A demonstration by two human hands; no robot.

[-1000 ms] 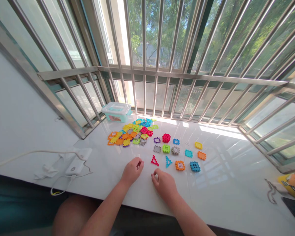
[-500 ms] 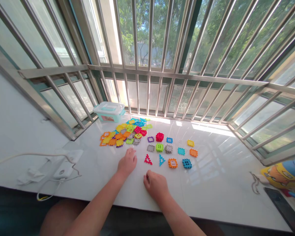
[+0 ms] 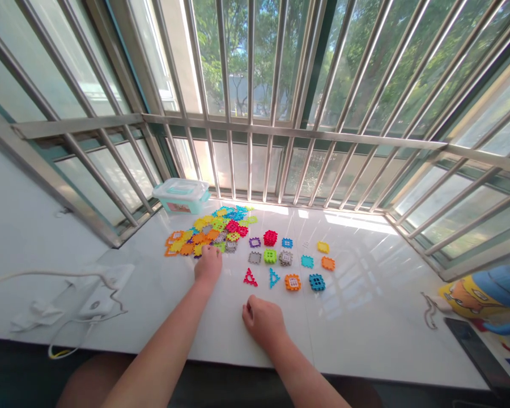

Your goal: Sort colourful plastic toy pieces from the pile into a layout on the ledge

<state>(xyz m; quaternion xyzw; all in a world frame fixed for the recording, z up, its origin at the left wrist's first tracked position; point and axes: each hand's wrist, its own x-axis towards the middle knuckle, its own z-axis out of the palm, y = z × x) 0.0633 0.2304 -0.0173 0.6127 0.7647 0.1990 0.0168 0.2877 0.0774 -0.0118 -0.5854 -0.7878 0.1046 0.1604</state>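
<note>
My left hand [image 3: 209, 264] is at the near edge of a heap of colourful plastic building pieces [image 3: 203, 233]. Its fingers curl down beside a yellow piece [image 3: 198, 249]; whether they pinch anything is hidden. My right hand [image 3: 265, 321] rests on the table in a loose fist, with nothing visible in it. Beyond it lie a red triangle piece [image 3: 250, 278] and a blue triangle piece [image 3: 274, 278]. Square pieces sit in small groups there: orange [image 3: 293, 282], dark blue [image 3: 317, 281], green [image 3: 270, 256], grey [image 3: 285, 258] and red [image 3: 270, 237].
A clear-lidded teal box [image 3: 182, 195] stands behind the heap by the window bars. A white power strip [image 3: 97, 303] with cables lies on the left of the white table [image 3: 348, 334]. At the right are a phone [image 3: 471, 348] and a yellow-and-blue cartoon object [image 3: 480, 292].
My left hand has moved forward and slightly left to the heap's edge, its fingers now curled down. My right hand stays in place. The view has shifted slightly to the right.
</note>
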